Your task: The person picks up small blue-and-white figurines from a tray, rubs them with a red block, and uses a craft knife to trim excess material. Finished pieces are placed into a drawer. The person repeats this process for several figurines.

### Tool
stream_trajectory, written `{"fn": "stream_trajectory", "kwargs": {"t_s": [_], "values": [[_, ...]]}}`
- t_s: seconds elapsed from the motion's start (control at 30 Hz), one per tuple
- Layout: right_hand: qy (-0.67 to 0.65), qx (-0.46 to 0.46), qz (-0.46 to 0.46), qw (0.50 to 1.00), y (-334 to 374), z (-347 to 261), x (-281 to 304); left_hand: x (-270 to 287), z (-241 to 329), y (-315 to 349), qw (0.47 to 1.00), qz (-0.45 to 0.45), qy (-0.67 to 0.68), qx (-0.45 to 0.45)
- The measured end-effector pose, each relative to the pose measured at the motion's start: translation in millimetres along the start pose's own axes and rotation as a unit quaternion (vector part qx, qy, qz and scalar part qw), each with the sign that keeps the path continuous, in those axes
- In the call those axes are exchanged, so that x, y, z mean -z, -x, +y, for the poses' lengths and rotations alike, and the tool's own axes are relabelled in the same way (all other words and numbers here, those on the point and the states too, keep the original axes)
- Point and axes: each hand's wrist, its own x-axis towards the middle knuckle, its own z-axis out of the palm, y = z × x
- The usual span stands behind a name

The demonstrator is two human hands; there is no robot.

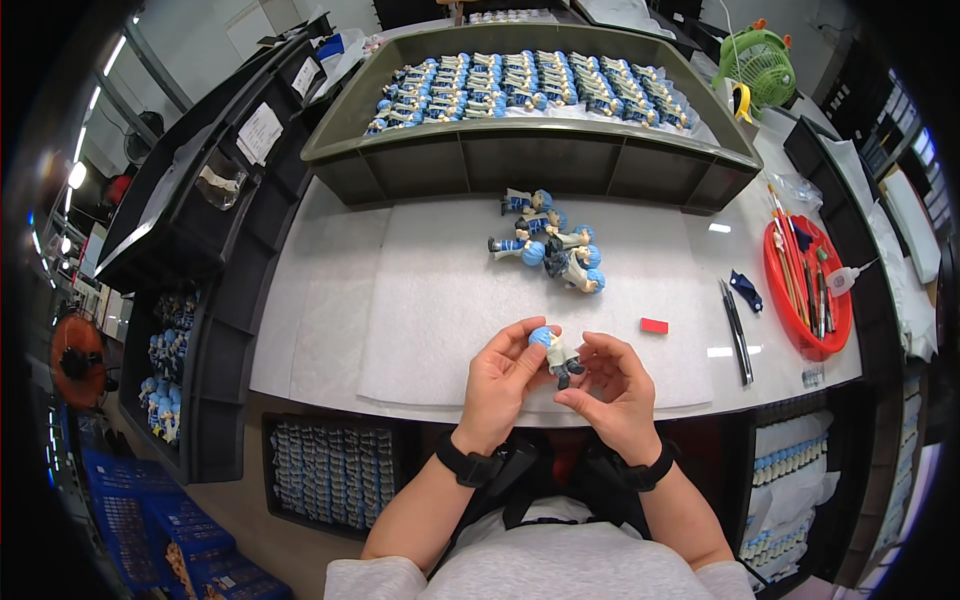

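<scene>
Holds a small figurine (558,356) above the near part of the white sheet (440,330), gripped around the head and upper body between thumb and fingers of the left hand (503,373). Lies aslant, with long axis running from head at upper left to feet at lower right. Sits nearer to the left hand, directly against its fingertips; points feet toward the right hand (620,393), curved just beside the legs with thumb and fingers parted. Cannot tell whether right fingertips touch the legs. Shows light-blue hair, a cream to grey body and dark footwear. Resembles in hair colour the loose figurines (556,252) lying farther up the sheet. Cannot make out finer surface detail at this size.
</scene>
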Motion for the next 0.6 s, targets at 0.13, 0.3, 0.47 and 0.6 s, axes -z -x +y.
{"fn": "stream_trajectory", "kwargs": {"t_s": [0.13, 0.3, 0.47, 0.6], "values": [[0.004, 0.001, -0.004, 1.000, -0.5, 0.4, 0.4, 0.1, 0.1, 0.3, 1.000, 0.004, -0.001, 0.001], [0.017, 0.002, -0.010, 1.000, -0.8, -0.5, 0.9, -1.3, 1.5, 0.7, 1.000, 0.004, 0.001, -0.002], [0.029, 0.004, -0.020, 0.999, -0.8, -1.9, 1.4, -2.3, 2.4, 1.1, 1.000, 0.004, 0.006, -0.007], [0.059, 0.029, -0.045, 0.997, -2.6, -7.5, 2.4, -2.1, 2.0, 1.8, 1.000, -0.003, 0.013, -0.022]]}}
